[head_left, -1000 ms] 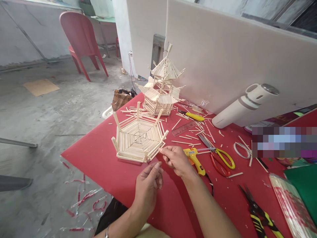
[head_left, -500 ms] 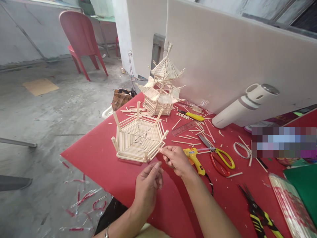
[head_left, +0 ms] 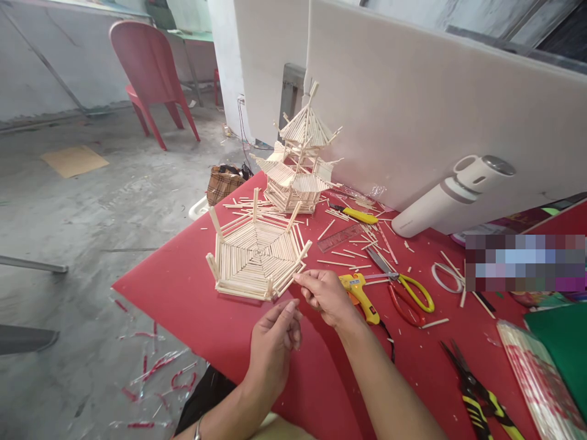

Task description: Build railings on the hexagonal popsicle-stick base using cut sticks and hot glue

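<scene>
A six-sided base of pale wooden sticks (head_left: pixel 257 253) lies on the red tabletop, with short upright posts at its corners. At its near right side my right hand (head_left: pixel 324 294) is closed, thumb and forefinger pinching a thin stick (head_left: pixel 285 287) along the rim. Just below, close to the near corner, my left hand (head_left: pixel 275 333) is curled with the thumb against the forefinger. Whatever it may hold is too small to make out. Right of my right hand lies a yellow glue gun (head_left: pixel 365 298). Behind the base stands a tiered stick pagoda (head_left: pixel 302 165).
Scissors (head_left: pixel 415 292), a yellow cutter (head_left: pixel 360 214), a clear ruler (head_left: pixel 340 238) and loose sticks lie to the right. Pliers (head_left: pixel 472 385) rest near a bundle of packed sticks (head_left: pixel 541 379). A pale flask (head_left: pixel 435 205) leans by the board. The table edge (head_left: pixel 158 324) runs along the left.
</scene>
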Tool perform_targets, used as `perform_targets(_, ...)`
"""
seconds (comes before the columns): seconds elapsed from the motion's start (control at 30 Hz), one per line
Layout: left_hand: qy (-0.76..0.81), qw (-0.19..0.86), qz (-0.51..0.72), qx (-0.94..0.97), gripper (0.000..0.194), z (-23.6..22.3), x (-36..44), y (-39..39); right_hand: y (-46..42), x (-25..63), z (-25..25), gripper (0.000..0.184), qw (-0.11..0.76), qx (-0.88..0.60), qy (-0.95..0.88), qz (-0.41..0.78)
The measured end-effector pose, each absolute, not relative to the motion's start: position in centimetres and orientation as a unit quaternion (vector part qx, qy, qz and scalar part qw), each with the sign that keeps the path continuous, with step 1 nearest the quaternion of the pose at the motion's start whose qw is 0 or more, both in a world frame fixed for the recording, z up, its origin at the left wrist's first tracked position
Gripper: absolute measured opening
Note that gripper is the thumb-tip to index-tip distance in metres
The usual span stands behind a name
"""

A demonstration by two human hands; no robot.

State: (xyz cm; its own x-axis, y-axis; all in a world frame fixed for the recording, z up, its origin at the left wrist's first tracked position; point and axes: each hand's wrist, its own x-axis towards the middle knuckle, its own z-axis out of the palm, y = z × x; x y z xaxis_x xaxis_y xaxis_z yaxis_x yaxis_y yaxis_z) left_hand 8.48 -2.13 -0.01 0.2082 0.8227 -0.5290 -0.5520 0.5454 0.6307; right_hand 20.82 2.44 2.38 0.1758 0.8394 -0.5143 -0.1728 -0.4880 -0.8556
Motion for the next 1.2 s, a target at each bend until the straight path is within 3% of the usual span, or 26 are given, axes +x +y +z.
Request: perform_targets(1.2,0.440,0.762,0.450,0.155,0.029,-0.23,8.47,-2.13,2.47,20.75,2.61,0.035,0.432,-0.635,-0.266,0.583)
